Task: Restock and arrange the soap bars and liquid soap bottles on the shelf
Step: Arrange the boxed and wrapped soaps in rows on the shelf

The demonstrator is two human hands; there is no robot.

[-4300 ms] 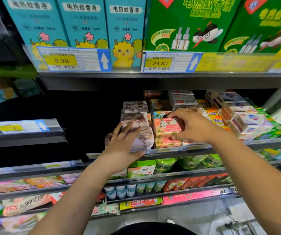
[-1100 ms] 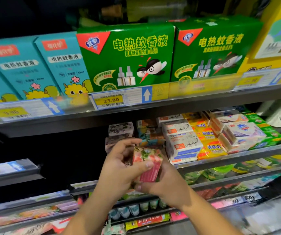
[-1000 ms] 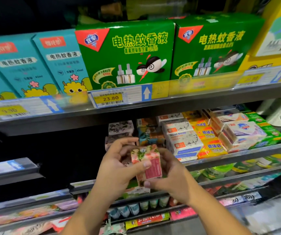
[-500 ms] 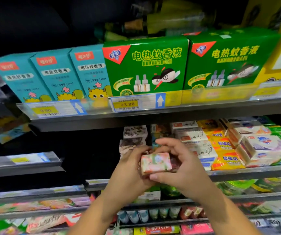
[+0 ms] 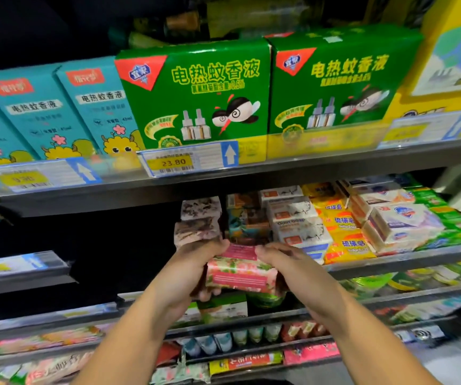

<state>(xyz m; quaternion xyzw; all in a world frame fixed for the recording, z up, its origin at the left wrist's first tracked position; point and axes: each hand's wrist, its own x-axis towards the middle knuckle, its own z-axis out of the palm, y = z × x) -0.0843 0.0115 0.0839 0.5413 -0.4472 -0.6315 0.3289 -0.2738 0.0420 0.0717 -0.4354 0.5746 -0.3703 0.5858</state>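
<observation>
The left hand (image 5: 193,270) and right hand (image 5: 298,270) each curl their fingers round one end of a pink floral soap bar (image 5: 240,276), held just before the soap shelf's front rail (image 5: 390,259). Its long axis runs nine to three o'clock. Stacked soap packs (image 5: 298,232) crowd twelve to two o'clock, and dark open space lies at ten o'clock.

Grey metal shelving (image 5: 251,180) is running across the frame in stepped tiers. Green boxes (image 5: 196,93) and teal boxes (image 5: 43,115) are standing along the top tier — price tags (image 5: 173,162) are hanging at its front edge. Shadow is filling the left middle; pale floor (image 5: 451,368) is showing at lower right.
</observation>
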